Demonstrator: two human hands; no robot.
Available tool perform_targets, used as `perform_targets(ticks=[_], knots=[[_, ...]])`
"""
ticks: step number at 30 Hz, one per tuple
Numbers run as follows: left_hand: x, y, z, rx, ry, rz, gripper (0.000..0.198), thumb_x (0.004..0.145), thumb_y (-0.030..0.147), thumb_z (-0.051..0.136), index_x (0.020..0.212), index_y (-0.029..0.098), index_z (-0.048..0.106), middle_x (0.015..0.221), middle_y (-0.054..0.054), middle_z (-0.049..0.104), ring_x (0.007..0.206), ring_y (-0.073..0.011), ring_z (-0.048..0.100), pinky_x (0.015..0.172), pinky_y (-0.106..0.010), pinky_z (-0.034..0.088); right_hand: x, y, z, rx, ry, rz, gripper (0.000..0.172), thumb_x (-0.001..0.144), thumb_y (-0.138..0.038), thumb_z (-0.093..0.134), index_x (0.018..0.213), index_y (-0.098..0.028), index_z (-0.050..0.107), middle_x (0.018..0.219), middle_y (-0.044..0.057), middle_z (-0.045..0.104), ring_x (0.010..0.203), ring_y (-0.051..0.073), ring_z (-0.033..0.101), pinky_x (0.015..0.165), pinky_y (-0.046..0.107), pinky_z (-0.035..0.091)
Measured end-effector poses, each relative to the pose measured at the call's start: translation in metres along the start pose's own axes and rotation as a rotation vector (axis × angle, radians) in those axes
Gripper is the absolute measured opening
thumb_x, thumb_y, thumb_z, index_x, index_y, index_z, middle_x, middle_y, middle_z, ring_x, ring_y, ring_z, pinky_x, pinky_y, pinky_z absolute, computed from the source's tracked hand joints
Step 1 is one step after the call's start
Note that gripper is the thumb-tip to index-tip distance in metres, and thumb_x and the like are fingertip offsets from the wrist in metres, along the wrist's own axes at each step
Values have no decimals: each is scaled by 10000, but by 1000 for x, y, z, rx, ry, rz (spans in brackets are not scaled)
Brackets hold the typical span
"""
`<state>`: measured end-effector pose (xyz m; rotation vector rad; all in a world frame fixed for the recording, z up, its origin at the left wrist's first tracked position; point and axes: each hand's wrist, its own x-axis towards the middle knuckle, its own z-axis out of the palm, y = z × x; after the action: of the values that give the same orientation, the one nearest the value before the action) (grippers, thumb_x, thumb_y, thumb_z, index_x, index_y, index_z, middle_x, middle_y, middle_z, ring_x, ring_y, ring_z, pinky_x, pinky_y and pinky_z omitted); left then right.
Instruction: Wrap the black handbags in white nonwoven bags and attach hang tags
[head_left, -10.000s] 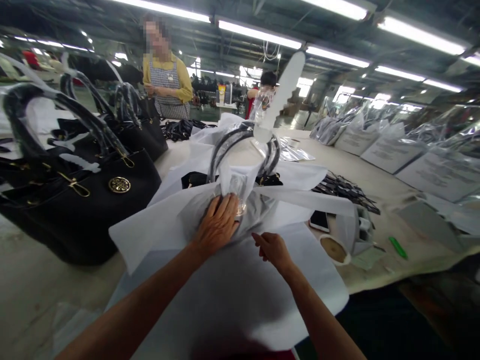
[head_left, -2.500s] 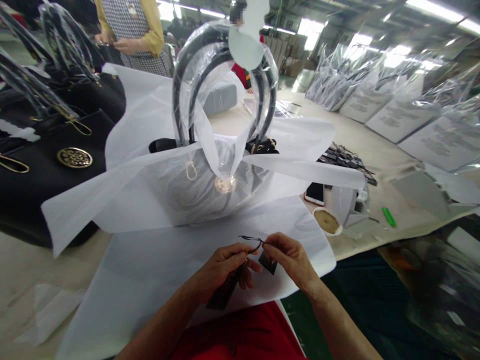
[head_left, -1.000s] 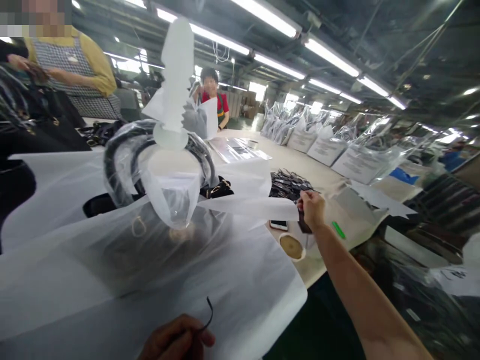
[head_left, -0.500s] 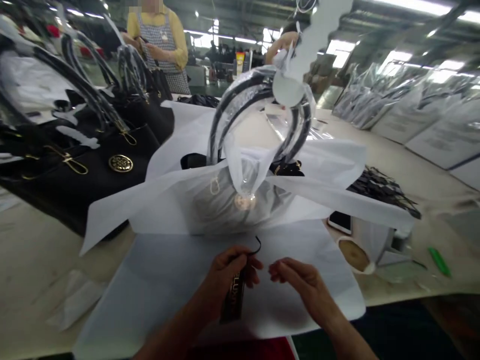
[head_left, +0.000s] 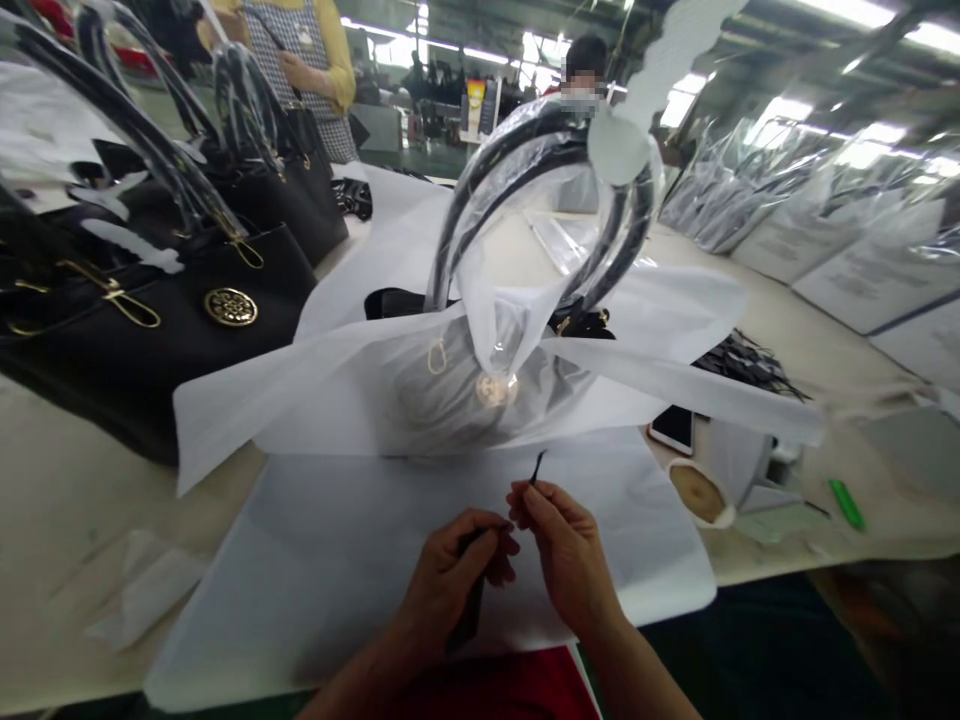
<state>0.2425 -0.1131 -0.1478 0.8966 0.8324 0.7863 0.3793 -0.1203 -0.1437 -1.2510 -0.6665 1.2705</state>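
Between thumb and fingers, my left hand grips a dark hang tag, which hangs below the palm. My right hand, close beside it, pinches the tag's thin black cord, whose end sticks up above the fingertips. Just beyond both hands stands a handbag wrapped in white tissue paper. Its round gold emblem shows faintly through the paper. The bag's arched handles are covered in clear plastic. Under my hands lies a large white sheet.
Several black handbags stand on the left. On the right lie a phone, a tape roll, a green object and a pile of black tags. Plastic-wrapped bags line the far right. A person in a checked apron stands behind.
My right hand has moved in toward the left and now pinches the cord, which was at my left fingers. The tag has turned, so its gold lettering no longer shows.
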Motion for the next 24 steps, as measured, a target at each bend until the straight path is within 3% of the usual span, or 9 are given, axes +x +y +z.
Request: perform_targets(ticks=[7, 10, 14, 24], knots=[[5, 10, -5, 108, 87, 113, 266, 780, 358, 638, 971, 174, 654, 976, -57, 661, 949, -190, 582, 840, -278, 428, -10, -11, 0, -302, -129, -141, 243, 777, -416, 629, 696, -191, 670, 607, -7, 580, 590, 112, 504, 587, 246, 416], [10, 19, -4, 177, 89, 139, 246, 760, 353, 640, 904, 158, 679, 877, -56, 671, 860, -189, 589, 793, -282, 438, -11, -7, 1, -467, -189, -281, 215, 806, -370, 597, 701, -193, 657, 601, -15, 557, 573, 107, 488, 566, 236, 406], [15, 25, -1, 242, 121, 157, 154, 725, 296, 627, 729, 146, 663, 691, -26, 637, 687, -149, 564, 666, -252, 433, -10, 1, 3, -587, -163, -423, 238, 829, -346, 563, 662, -192, 633, 562, -28, 511, 532, 94, 450, 522, 218, 383], [20, 18, 2, 347, 133, 130, 222, 740, 327, 518, 726, 142, 639, 669, -21, 629, 674, -145, 577, 673, -252, 448, -8, 5, -3, -622, -142, -349, 239, 808, -358, 563, 671, -181, 646, 550, -31, 514, 524, 89, 449, 516, 210, 384]])
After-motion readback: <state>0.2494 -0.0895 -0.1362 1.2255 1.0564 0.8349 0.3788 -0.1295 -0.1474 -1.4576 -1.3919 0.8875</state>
